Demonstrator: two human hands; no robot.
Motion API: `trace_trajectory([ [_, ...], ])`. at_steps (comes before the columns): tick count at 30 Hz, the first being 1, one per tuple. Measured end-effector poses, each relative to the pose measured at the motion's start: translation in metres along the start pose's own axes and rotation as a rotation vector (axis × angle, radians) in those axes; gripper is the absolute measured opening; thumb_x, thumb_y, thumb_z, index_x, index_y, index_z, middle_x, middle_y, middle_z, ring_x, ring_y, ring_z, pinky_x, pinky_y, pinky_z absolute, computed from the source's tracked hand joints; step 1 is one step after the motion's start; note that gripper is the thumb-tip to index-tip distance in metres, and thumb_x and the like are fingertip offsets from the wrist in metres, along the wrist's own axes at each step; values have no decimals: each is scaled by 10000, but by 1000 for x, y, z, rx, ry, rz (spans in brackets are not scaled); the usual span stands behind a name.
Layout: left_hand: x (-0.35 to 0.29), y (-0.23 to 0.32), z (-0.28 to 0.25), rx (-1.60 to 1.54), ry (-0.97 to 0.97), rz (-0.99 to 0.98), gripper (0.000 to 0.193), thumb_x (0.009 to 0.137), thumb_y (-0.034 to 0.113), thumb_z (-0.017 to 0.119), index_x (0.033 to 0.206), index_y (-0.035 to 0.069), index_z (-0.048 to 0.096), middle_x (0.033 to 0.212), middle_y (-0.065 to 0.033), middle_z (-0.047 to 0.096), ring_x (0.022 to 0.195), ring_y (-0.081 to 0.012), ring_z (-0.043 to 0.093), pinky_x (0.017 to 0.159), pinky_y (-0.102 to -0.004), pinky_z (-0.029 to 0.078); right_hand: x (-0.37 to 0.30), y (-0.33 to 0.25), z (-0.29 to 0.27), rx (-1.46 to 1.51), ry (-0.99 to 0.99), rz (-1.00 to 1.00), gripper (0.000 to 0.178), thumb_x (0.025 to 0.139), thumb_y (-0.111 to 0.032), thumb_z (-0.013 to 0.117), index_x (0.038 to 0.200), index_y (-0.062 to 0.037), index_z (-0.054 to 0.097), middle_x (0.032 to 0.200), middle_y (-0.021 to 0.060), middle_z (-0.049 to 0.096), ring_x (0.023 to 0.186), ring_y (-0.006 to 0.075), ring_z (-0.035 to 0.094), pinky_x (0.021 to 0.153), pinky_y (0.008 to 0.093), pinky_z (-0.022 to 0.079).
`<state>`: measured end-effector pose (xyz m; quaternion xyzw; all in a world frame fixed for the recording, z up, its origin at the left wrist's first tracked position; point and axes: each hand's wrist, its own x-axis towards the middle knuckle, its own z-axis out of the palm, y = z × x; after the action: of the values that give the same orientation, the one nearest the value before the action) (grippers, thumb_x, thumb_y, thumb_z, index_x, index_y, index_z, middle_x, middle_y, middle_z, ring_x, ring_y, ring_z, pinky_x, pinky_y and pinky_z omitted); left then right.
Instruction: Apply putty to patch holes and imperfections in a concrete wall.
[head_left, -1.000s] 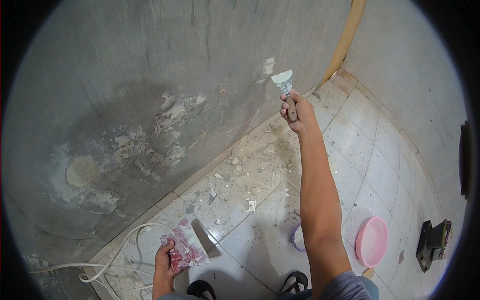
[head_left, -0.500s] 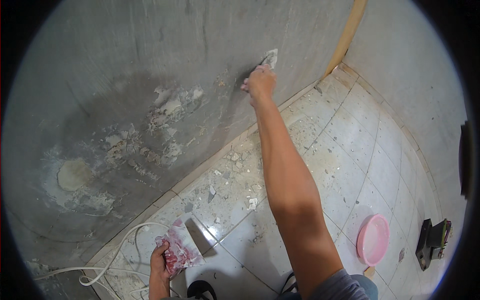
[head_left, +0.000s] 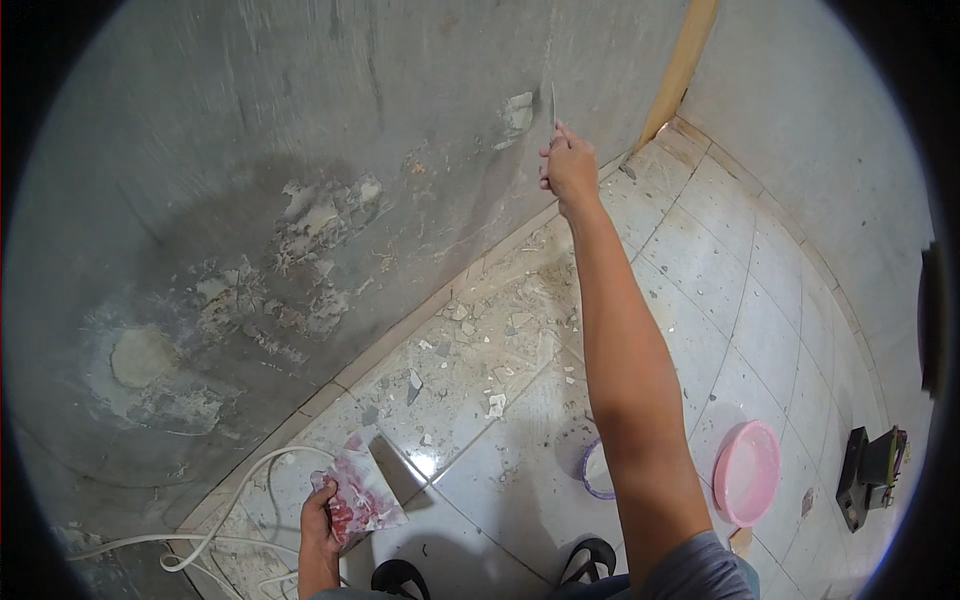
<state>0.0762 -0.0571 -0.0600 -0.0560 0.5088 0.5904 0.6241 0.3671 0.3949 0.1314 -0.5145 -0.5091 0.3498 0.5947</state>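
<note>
My right hand (head_left: 570,172) is closed around a putty knife, reaching out to the grey wall (head_left: 430,60). The thin blade (head_left: 554,105) shows nearly edge-on; whether it touches the wall I cannot tell. Just left of it is a small pale patch (head_left: 517,112) on the wall. Low at the left, my left hand (head_left: 317,522) grips a flat red piece smeared with white paste (head_left: 362,488), thumb on top. Further left, the wall has rough, peeling areas (head_left: 315,225) and a round pale patch (head_left: 145,356).
Plaster chips (head_left: 497,405) litter the tiled floor along the wall. A pink basin (head_left: 748,473) and a black device (head_left: 868,478) are at the right. A round purple-rimmed container (head_left: 598,472) is partly behind my forearm. A white cable (head_left: 235,487) loops at lower left.
My right hand has moved right along the wall and the blade has turned from flat to edge-on. The pale patch shows where the blade was. My left hand stays put.
</note>
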Motion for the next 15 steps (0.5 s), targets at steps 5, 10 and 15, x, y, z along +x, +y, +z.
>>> trace_trajectory([
  [5, -17, 2, 26, -23, 106, 7, 139, 849, 144, 569, 945, 48, 598, 741, -60, 638, 556, -181, 613, 551, -346, 555, 13, 21, 1, -129, -146, -65, 372, 954, -231, 485, 1292, -87, 545, 719, 30, 538, 482, 99, 447, 410, 255, 371],
  [10, -13, 1, 31, -9, 96, -8, 164, 843, 142, 578, 971, 43, 603, 779, -71, 653, 600, -195, 637, 585, -356, 564, -19, 37, 15, -292, -141, -244, 326, 946, -226, 498, 1220, -93, 614, 623, -4, 516, 495, 93, 467, 423, 263, 376],
  [15, 4, -1, -5, -32, -26, 18, 261, 849, 141, 573, 1074, 8, 576, 930, -119, 659, 782, -274, 661, 740, -442, 557, -66, 29, 23, -355, -198, -343, 318, 934, -213, 502, 1190, -78, 634, 609, -2, 523, 482, 100, 480, 428, 273, 397],
])
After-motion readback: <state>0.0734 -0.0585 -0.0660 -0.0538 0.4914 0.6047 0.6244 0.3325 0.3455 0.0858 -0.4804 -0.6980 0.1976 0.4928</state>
